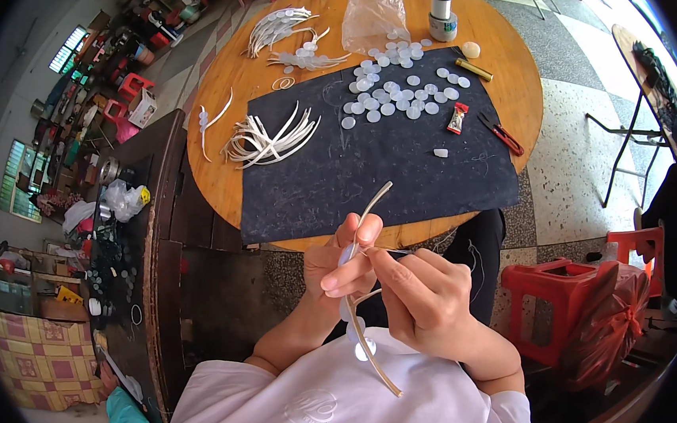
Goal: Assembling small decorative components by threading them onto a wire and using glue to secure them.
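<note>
In front of my chest, my left hand (329, 266) is closed around a thin, pale curved strip (382, 377) with several translucent round discs (357, 331) along it. The strip's upper end sticks out above my fingers; its lower end hangs over my shirt. My right hand (431, 293) is closed beside it, thumb and forefinger pinched on a fine thread (396, 250) at the strip. Loose thread trails to the right over my dark trouser leg. Where the thread meets the strip, my fingertips partly hide it.
On the round wooden table (217, 185), a black mat (314, 201) bears loose discs (387, 96), white strips (269, 141), red-handled snips (502, 135) and a small red packet (458, 118). Behind are thread spools (441, 12), a plastic bag (371, 14) and strips with discs (280, 27). Red stools (548, 298) stand right.
</note>
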`<state>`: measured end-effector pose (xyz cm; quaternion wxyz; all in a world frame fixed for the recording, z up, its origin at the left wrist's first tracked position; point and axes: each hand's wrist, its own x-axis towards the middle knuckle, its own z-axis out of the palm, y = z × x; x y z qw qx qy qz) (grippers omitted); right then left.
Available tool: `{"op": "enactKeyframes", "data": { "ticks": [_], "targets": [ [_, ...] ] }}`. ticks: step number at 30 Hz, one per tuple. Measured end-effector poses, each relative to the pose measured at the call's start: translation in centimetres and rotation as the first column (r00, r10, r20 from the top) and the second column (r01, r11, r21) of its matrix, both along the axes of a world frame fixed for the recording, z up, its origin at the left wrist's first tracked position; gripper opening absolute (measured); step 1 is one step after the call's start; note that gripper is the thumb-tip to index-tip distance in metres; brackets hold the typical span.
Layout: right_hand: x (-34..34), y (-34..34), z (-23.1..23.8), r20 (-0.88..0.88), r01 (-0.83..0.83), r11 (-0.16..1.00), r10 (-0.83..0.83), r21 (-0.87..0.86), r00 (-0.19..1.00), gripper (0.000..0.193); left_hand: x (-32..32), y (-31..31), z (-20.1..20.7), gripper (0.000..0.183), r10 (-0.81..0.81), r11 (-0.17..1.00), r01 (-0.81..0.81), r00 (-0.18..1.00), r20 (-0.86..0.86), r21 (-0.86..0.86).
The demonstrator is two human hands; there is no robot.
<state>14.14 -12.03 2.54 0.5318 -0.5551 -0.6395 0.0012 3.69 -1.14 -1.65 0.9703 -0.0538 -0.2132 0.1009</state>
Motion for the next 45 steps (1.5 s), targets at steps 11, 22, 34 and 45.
{"op": "enactKeyframes", "data": {
  "ticks": [11, 22, 34, 45],
  "targets": [
    [0.2, -0.3, 0.1, -0.023, -0.027, 0.997, 0.025, -0.067, 0.999, 0.038, 0.0, 0.0, -0.9, 0.036, 0.076, 0.991, -0.077, 0.997, 0.015, 0.105],
    [1.0, 0.2, -1.9, -0.297, -0.132, 0.981, 0.084, -0.146, 0.951, 0.027, -1.3, 0.4, 2.2, 0.033, 0.598, 0.491, -0.185, 0.782, -0.174, 0.852],
    [1.4, -0.2, -2.7, -0.742, -0.417, 0.896, 0.173, -0.155, 0.647, 0.017, -0.7, -0.5, 4.6, 0.037, 0.722, 0.214, 0.078, 0.659, -0.211, 0.974],
    [1.3, 0.0, -4.0, -0.69, -0.27, 0.963, 0.207, 0.017, 0.694, 0.02, -0.2, -1.0, 4.0, 0.039, 0.715, 0.225, 0.12, 0.654, -0.248, 0.967]
  ]
}}
